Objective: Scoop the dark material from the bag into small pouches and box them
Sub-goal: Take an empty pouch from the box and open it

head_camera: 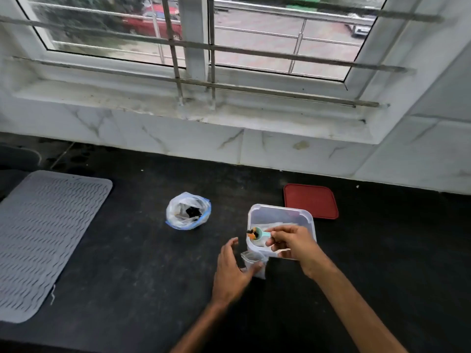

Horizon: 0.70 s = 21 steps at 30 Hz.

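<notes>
My right grip (289,242) pinches the loaded teal scoop (260,235) over the clear box (280,208). My left grip (233,271) lies loose, thumb touching the pouch (252,257).

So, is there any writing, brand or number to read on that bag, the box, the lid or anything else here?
None can be read.
The plastic bag, clear box, red lid, teal scoop and grey mat show no print.
The red car outside is too blurred to show a plate.
</notes>
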{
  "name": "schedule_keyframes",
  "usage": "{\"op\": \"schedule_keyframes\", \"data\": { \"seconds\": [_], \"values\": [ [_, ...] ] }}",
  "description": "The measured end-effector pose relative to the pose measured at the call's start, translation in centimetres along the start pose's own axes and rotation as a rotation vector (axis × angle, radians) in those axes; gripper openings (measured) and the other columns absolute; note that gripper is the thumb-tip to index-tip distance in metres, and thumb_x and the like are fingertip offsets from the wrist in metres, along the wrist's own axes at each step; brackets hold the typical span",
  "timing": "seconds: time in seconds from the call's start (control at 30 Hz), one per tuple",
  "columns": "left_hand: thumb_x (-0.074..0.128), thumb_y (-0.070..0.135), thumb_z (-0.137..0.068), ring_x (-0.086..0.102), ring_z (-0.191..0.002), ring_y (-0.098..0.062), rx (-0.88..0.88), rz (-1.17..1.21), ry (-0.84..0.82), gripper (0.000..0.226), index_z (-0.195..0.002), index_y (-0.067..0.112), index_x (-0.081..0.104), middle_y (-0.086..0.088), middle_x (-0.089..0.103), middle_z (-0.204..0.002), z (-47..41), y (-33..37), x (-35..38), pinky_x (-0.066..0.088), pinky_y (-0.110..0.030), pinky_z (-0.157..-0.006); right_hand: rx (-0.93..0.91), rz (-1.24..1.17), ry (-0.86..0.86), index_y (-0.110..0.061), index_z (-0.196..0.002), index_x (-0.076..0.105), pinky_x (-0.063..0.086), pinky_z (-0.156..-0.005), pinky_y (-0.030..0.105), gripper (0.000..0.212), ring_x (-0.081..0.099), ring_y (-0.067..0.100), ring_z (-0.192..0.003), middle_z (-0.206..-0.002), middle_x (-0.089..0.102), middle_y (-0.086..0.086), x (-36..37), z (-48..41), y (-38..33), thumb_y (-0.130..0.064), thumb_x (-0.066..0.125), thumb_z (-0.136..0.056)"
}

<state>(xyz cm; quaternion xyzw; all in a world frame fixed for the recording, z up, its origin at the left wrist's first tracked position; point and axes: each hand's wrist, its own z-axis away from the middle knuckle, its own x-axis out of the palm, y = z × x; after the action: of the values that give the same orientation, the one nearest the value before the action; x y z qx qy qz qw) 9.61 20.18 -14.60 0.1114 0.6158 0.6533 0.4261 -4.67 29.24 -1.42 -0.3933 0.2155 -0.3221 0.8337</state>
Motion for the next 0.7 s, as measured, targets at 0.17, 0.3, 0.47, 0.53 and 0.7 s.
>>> {"op": "schedule_keyframes", "data": {
  "seconds": [0.17,0.3,0.47,0.53,0.7],
  "values": [
    [0.075,0.054,-0.07,0.051,-0.11,-0.004,0.026,-0.094,-0.059,0.049,-0.112,0.033,0.059,0.016,0.053,-0.112,1.0,-0.2,2.1,0.046,-0.023,-0.088,-0.046,0.138,-0.001,-0.006,-0.1,0.07,0.047,-0.05,0.02,0.018,0.06,0.011,-0.061,-0.081,0.072,0.015,-1.3,1.1,2.4,-0.002,0.052,-0.098],
    [0.073,0.043,-0.078,0.055,-0.106,-0.001,0.06,-0.073,-0.021,0.034,-0.108,0.033,0.06,0.017,0.054,-0.11,1.5,-0.4,2.3,0.049,-0.023,-0.084,-0.154,0.361,0.048,-0.015,-0.096,0.073,0.049,-0.052,0.021,0.019,0.063,0.008,-0.061,-0.076,0.075,0.005,-1.0,0.7,4.3,-0.007,0.055,-0.096],
    [0.064,0.052,-0.075,0.056,-0.105,0.003,0.073,-0.033,0.031,0.045,-0.114,0.031,0.062,0.014,0.058,-0.112,2.2,-0.3,2.4,0.052,-0.029,-0.089,-0.348,0.677,0.091,-0.023,-0.104,0.076,0.058,-0.08,0.028,0.021,0.068,0.005,-0.082,-0.091,0.075,-0.007,-0.6,0.6,5.9,-0.015,0.061,-0.092],
    [0.064,0.049,-0.073,0.057,-0.104,0.002,0.066,-0.019,0.043,0.043,-0.113,0.032,0.062,0.014,0.058,-0.112,2.3,-0.3,2.5,0.052,-0.032,-0.09,-0.45,0.753,0.067,-0.023,-0.111,0.075,0.055,-0.089,0.023,0.023,0.067,0.005,-0.091,-0.104,0.075,-0.007,-0.5,1.2,6.2,-0.016,0.064,-0.092],
    [0.075,0.042,-0.075,0.06,-0.103,-0.001,0.04,0.015,0.045,0.04,-0.112,0.04,0.06,0.016,0.057,-0.112,2.9,0.1,2.6,0.055,-0.036,-0.087,-0.625,0.84,0.088,-0.025,-0.12,0.071,0.051,-0.095,0.02,0.032,0.067,0.007,-0.103,-0.115,0.073,-0.008,-0.6,1.8,7.0,-0.018,0.071,-0.089]
  ]
}}
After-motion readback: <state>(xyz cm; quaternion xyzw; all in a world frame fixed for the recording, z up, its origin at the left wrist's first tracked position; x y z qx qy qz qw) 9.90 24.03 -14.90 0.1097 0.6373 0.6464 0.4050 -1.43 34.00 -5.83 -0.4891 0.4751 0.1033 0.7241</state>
